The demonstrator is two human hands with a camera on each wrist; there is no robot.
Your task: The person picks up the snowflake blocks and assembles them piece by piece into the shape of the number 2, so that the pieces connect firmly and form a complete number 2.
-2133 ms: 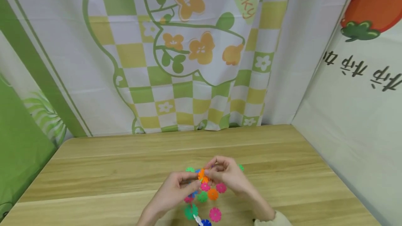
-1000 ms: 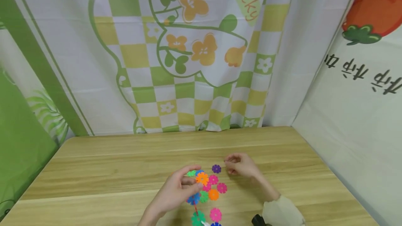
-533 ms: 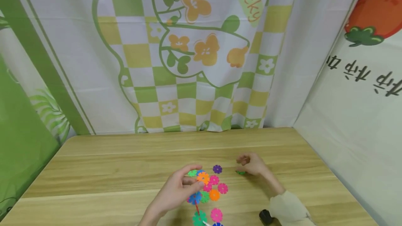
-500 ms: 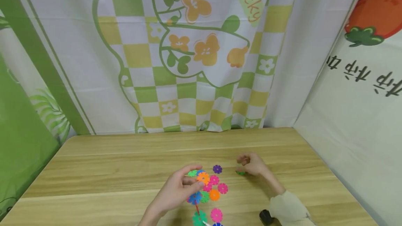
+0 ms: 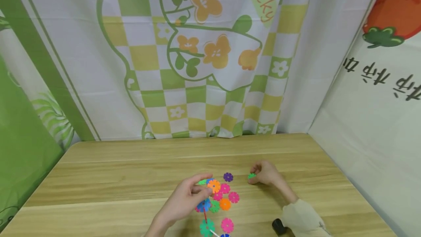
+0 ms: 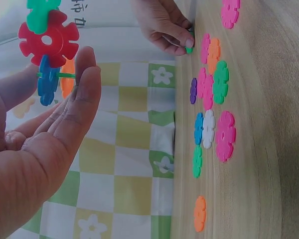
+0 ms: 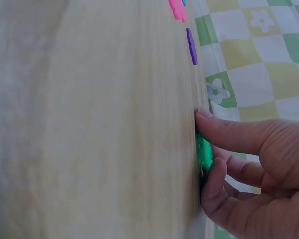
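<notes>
On the table (image 5: pixel 115 178), the left hand (image 5: pixel 187 200) holds a small cluster (image 6: pixel 46 55) of joined plastic flower discs up off the wood, pinched between thumb and fingertips; the left wrist view shows a red disc, a green one above it and a blue one below. The loose discs (image 5: pixel 221 196) lie flat on the table just right of that hand (pink, orange, green, blue and white ones among them). A purple disc (image 5: pixel 228 177) lies at the far edge of this group, a little apart from the rest. A pink disc (image 5: pixel 227 225) and a green one (image 5: pixel 206 226) lie on the near side of the group, close to the table's front edge. Farther right, well apart from the group, the right hand (image 5: pixel 264 173) is curled on a green disc (image 7: pixel 204 154), pinching it between thumb and forefinger right at the table surface. A pale sleeve (image 5: pixel 302 220) covers that wrist.
</notes>
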